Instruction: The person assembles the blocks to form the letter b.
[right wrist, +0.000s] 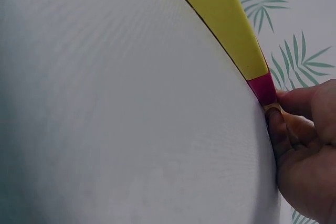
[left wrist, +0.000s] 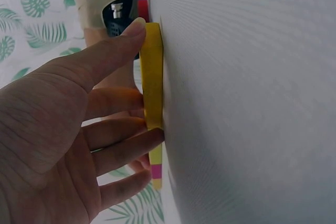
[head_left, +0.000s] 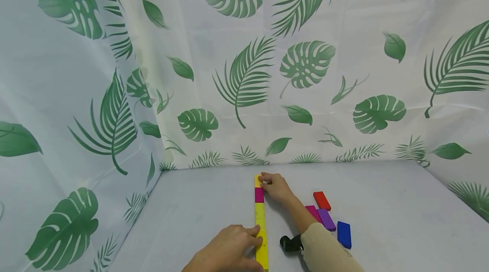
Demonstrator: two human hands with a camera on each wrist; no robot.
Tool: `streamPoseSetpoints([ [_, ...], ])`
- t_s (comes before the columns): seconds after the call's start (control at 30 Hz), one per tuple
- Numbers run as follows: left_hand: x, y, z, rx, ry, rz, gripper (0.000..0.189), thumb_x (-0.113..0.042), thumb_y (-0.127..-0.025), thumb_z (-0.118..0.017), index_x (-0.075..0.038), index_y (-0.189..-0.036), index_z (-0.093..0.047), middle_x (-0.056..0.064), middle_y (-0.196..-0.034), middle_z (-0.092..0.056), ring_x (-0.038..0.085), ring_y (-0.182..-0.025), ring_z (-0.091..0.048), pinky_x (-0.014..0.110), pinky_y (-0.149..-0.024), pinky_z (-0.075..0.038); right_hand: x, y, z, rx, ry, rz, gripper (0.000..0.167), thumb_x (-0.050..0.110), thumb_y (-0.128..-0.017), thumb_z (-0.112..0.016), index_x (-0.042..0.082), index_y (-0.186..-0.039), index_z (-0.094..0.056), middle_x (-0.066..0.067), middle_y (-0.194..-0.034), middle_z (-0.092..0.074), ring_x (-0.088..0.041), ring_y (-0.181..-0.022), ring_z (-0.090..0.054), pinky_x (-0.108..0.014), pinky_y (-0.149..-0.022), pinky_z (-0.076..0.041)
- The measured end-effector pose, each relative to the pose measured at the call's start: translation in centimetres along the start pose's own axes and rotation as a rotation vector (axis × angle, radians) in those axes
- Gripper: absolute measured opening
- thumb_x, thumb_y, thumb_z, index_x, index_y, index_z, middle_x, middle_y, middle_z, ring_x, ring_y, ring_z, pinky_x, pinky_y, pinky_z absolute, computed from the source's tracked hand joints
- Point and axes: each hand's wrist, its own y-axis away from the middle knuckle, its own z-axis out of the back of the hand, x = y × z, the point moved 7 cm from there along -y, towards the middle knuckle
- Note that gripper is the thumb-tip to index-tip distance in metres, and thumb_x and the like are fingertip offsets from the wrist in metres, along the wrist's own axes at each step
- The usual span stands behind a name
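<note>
A straight row of rectangular blocks lies on the table. Its near piece is a yellow block [head_left: 262, 257], followed by a paler yellow block [head_left: 259, 216], a magenta block [head_left: 259, 195] and a small orange-yellow block [head_left: 257, 180] at the far end. My left hand [head_left: 233, 246] rests against the near yellow block [left wrist: 152, 77], its thumb by the near end and its extended fingers along the left side. At the far end, my right hand [head_left: 276, 187] pinches the orange-yellow block [right wrist: 273, 107] between thumb and fingers, covering part of it.
Right of the row lie a red block [head_left: 322, 200], a magenta block [head_left: 313, 212] beside a purple block [head_left: 326, 220], and a blue block [head_left: 344, 234]. A black device [head_left: 291, 244] sits at the right wrist. Leaf-patterned curtains [head_left: 252, 136] border the table's back and sides.
</note>
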Motion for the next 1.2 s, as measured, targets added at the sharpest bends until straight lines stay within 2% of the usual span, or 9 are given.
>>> streamPoseSetpoints([
  [0.17,0.0,0.1,0.0,0.001,-0.006,-0.003,0.059,-0.062,-0.084,-0.079,-0.026,-0.131,-0.074,0.001,-0.146,-0.063,0.005,-0.114,-0.067,0.030,-0.097,-0.057,-0.1,0.2,0.1,0.008,0.012,-0.003,0.030,0.005,-0.099,-0.067,0.005,-0.128,-0.074,-0.020,-0.150,-0.058,-0.037,-0.136,-0.057,-0.045,-0.104,-0.055],
  [0.3,0.1,0.0,-0.1,0.008,-0.005,0.000,0.059,-0.062,-0.085,-0.078,-0.027,-0.132,-0.074,0.000,-0.146,-0.063,0.004,-0.113,-0.068,0.029,-0.096,-0.057,-0.4,0.3,0.5,0.011,-0.015,-0.034,0.033,0.013,-0.099,-0.070,0.007,-0.131,-0.073,-0.017,-0.146,-0.061,-0.026,-0.106,-0.068,-0.033,-0.084,-0.059],
  [0.4,0.0,0.0,-0.1,0.005,-0.019,-0.009,0.059,-0.063,-0.085,-0.078,-0.027,-0.132,-0.074,0.000,-0.145,-0.064,0.005,-0.111,-0.068,0.029,-0.095,-0.057,-0.3,0.7,0.9,0.035,-0.032,-0.062,0.037,0.019,-0.099,-0.071,0.007,-0.134,-0.070,-0.015,-0.132,-0.070,-0.019,-0.088,-0.066,-0.028,-0.075,-0.054],
  [0.47,0.0,0.0,-0.1,0.004,-0.025,-0.011,0.059,-0.063,-0.085,-0.077,-0.027,-0.132,-0.074,0.000,-0.144,-0.065,0.004,-0.110,-0.069,0.028,-0.094,-0.057,0.0,1.2,1.2,0.055,-0.007,-0.074,0.038,0.021,-0.099,-0.070,0.008,-0.135,-0.069,-0.013,-0.126,-0.072,-0.018,-0.089,-0.065,-0.029,-0.075,-0.056],
  [0.53,0.0,-0.1,-0.1,0.005,-0.027,-0.012,0.059,-0.063,-0.085,-0.077,-0.027,-0.132,-0.074,0.000,-0.144,-0.065,0.004,-0.109,-0.069,0.028,-0.094,-0.057,0.3,1.7,1.5,0.075,0.023,-0.084,0.040,0.023,-0.099,-0.071,0.010,-0.137,-0.069,-0.013,-0.126,-0.072,-0.019,-0.096,-0.067,-0.032,-0.080,-0.059],
  [0.67,0.0,-0.2,0.0,0.006,-0.030,-0.021,0.059,-0.063,-0.085,-0.077,-0.027,-0.131,-0.075,0.000,-0.144,-0.065,0.003,-0.108,-0.069,0.029,-0.094,-0.058,1.5,2.8,2.2,0.100,0.061,-0.071,0.044,0.026,-0.098,-0.072,0.013,-0.139,-0.067,-0.013,-0.139,-0.065,-0.025,-0.108,-0.066,-0.042,-0.089,-0.060],
  [0.77,-0.1,-0.2,0.0,-0.006,-0.037,-0.039,0.059,-0.064,-0.085,-0.077,-0.026,-0.129,-0.075,0.000,-0.142,-0.066,0.003,-0.104,-0.070,0.027,-0.092,-0.058,2.5,3.6,2.9,0.107,0.093,-0.035,0.047,0.029,-0.097,-0.074,0.015,-0.141,-0.066,-0.011,-0.141,-0.064,-0.025,-0.110,-0.064,-0.043,-0.089,-0.061],
  [0.97,0.0,-0.1,0.1,-0.015,-0.026,-0.038,0.059,-0.064,-0.084,-0.078,-0.025,-0.129,-0.076,0.000,-0.140,-0.067,0.001,-0.102,-0.069,0.025,-0.091,-0.057,3.9,5.2,4.1,0.124,0.166,0.043,0.048,0.031,-0.095,-0.076,0.017,-0.140,-0.066,-0.010,-0.136,-0.066,-0.020,-0.104,-0.061,-0.037,-0.082,-0.061],
  [1.2,-0.1,0.0,0.2,-0.013,-0.029,-0.042,0.057,-0.064,-0.085,-0.077,-0.026,-0.128,-0.076,0.000,-0.141,-0.067,0.001,-0.101,-0.069,0.024,-0.091,-0.056,4.5,6.6,5.0,0.194,0.216,0.174,0.047,0.032,-0.097,-0.074,0.016,-0.140,-0.066,-0.010,-0.135,-0.067,-0.017,-0.100,-0.061,-0.029,-0.078,-0.057],
])
